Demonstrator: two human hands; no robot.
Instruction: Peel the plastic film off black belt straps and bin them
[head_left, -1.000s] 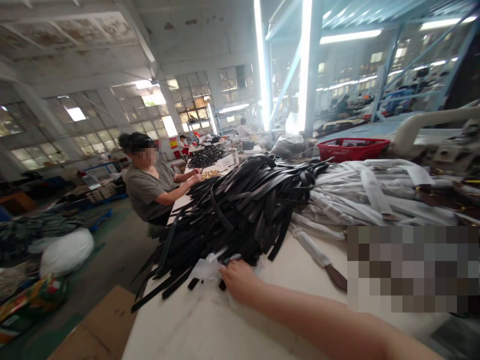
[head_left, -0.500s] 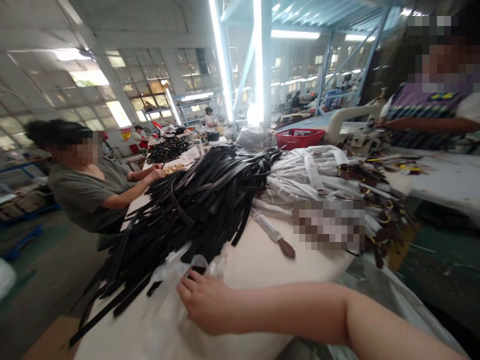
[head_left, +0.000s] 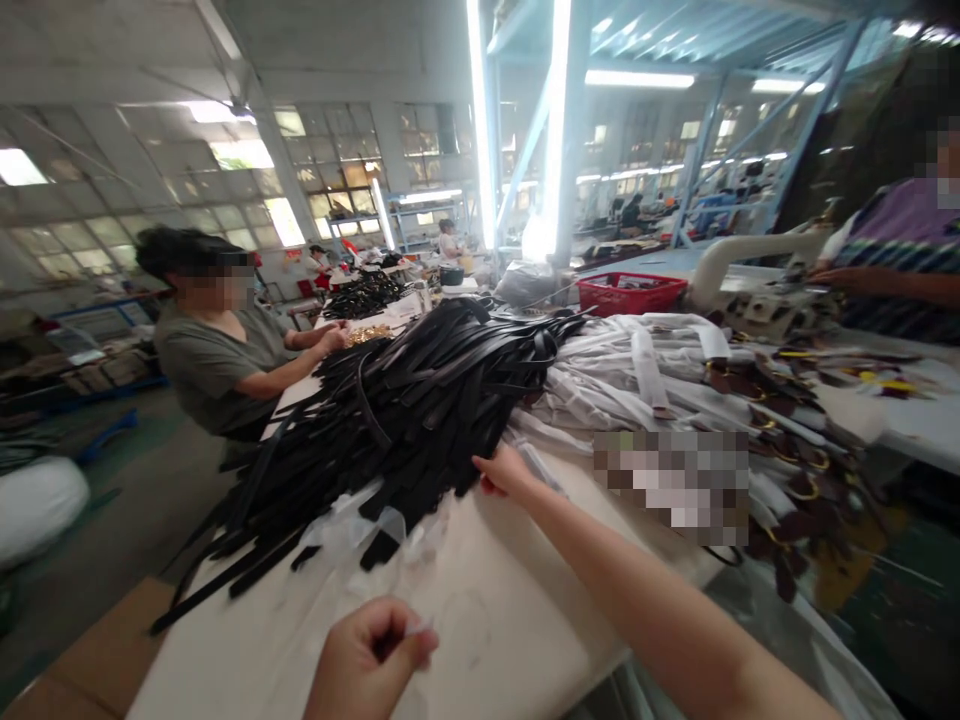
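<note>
A big heap of black straps [head_left: 405, 400] lies across the white table [head_left: 517, 620]. My right hand [head_left: 504, 470] reaches out to the heap's near edge, its fingers closed on the end of one black strap. Low in the view, my left hand [head_left: 369, 655] is curled into a fist, pinching a piece of clear plastic film [head_left: 375, 530] that trails over the table toward the heap. Several loose strap ends lie on that film.
A co-worker in a grey shirt [head_left: 214, 365] sits at the table's left side. White-wrapped straps [head_left: 637, 370] and brown straps with rings [head_left: 787, 450] are piled to the right. Behind them are a red basket [head_left: 630, 292], a sewing machine [head_left: 750, 275] and a person in purple [head_left: 900, 250]. Cardboard [head_left: 75, 660] lies on the floor.
My right hand left the plastic film near the table edge and moved forward to the strap heap. My left hand came into view holding the film. The camera turned slightly left.
</note>
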